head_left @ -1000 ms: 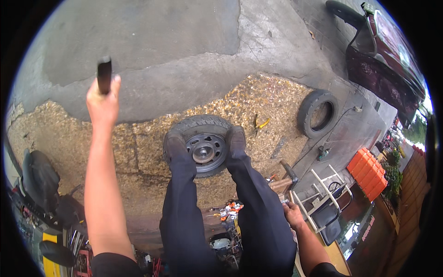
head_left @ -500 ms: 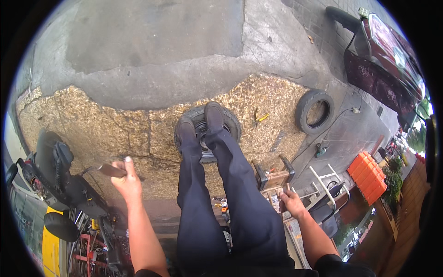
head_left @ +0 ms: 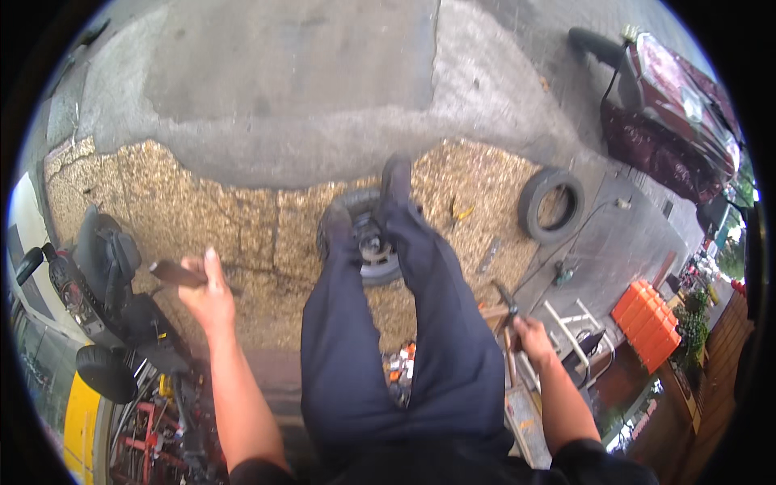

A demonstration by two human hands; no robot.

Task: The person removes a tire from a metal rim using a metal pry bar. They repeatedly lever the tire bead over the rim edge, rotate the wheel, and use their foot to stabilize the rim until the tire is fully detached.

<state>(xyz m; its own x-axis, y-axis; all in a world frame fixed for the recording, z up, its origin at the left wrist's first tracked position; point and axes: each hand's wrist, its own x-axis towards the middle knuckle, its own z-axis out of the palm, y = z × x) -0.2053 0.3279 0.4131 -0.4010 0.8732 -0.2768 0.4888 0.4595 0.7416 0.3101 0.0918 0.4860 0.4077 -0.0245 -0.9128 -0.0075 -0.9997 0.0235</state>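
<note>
My left hand (head_left: 208, 295) is closed around a short dark brown bar (head_left: 174, 273), thumb pointing up; the bar's full length is hidden by the fist. At the right, my right hand (head_left: 533, 339) grips a hammer (head_left: 507, 301) with a dark head and what looks like a wooden handle. Between my legs a tyre on a metal rim (head_left: 374, 249) lies flat on the ground. My left shoe (head_left: 335, 220) rests over its left side, and my right shoe (head_left: 396, 182) is at its far right edge.
A loose tyre (head_left: 551, 205) and yellow-handled pliers (head_left: 461, 212) lie on the ground to the right. A black scooter (head_left: 109, 267) stands at the left. Beyond my right hand are a white metal frame (head_left: 578, 323) and an orange crate (head_left: 645, 323). A maroon vehicle (head_left: 671, 105) is far right.
My right hand has moved slightly right and away from me, with the hammer head now showing. My left hand and its bar have shifted left. My right shoe has moved farther out over the tyre.
</note>
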